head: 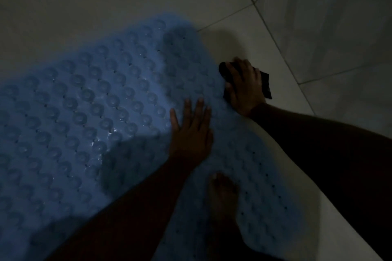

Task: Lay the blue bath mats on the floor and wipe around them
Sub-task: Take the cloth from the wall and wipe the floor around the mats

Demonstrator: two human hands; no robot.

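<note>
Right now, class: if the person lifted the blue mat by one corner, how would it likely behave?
The blue mat would probably flop and drape, since it looks thin and lies flat on the tiled floor. Its glossy, wet-looking bumps suggest a slippery grip. The left hand pressing it flat hints it shifts easily.

One blue mat (89, 116) — one dark cloth (266, 82) — two hands (191, 133).

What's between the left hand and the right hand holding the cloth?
Only blue mat. In the head view, the left hand presses flat on it; the right hand presses the dark cloth at the mat's edge. Nothing else between them.
</note>
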